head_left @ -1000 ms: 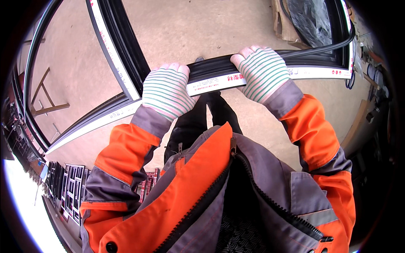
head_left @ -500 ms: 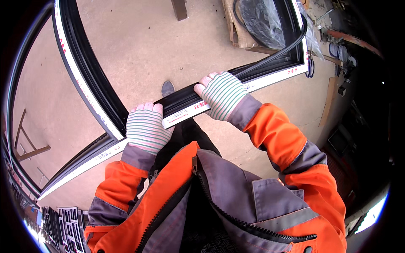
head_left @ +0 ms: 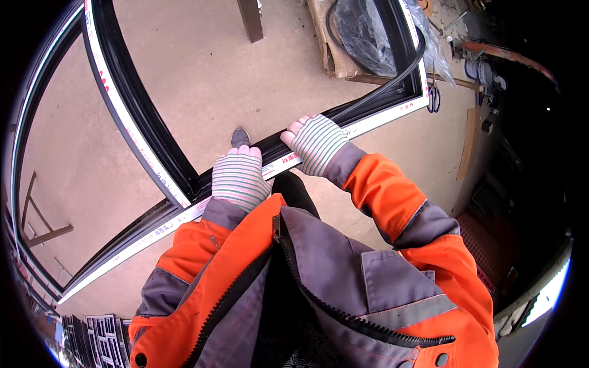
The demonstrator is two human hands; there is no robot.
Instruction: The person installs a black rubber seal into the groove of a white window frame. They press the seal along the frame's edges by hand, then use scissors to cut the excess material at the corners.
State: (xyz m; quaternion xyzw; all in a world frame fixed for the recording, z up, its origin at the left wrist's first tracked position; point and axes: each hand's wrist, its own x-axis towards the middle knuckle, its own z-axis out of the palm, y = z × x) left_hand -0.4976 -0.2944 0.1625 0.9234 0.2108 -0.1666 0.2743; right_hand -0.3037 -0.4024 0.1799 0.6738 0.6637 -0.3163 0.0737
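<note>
A large black window frame [head_left: 385,121], its faces covered with white printed film, lies in front of me with a crossbar [head_left: 132,132] dividing it. My left hand [head_left: 238,181], in a striped fingerless glove, is closed over the near rail, just right of the crossbar joint. Farther right on that rail, my right hand [head_left: 316,144], gloved alike, has its fingers curled over the inner edge. A black rubber seal strip [head_left: 392,83] loops over the right corner and runs along the rail toward my right hand. Its end near my fingers is hidden.
Scissors [head_left: 434,98] hang at the frame's right corner. Clear plastic wrap [head_left: 368,43] and cardboard [head_left: 322,37] lie beyond the right end. A brown metal leg [head_left: 250,21] stands on the floor ahead. Several smaller frames [head_left: 104,340] are stacked at lower left. My shoe [head_left: 240,137] shows below the rail.
My left hand has slid rightward along the near rail, closer to my right hand. My right hand keeps about the same place on the rail. The view has shifted slightly.
</note>
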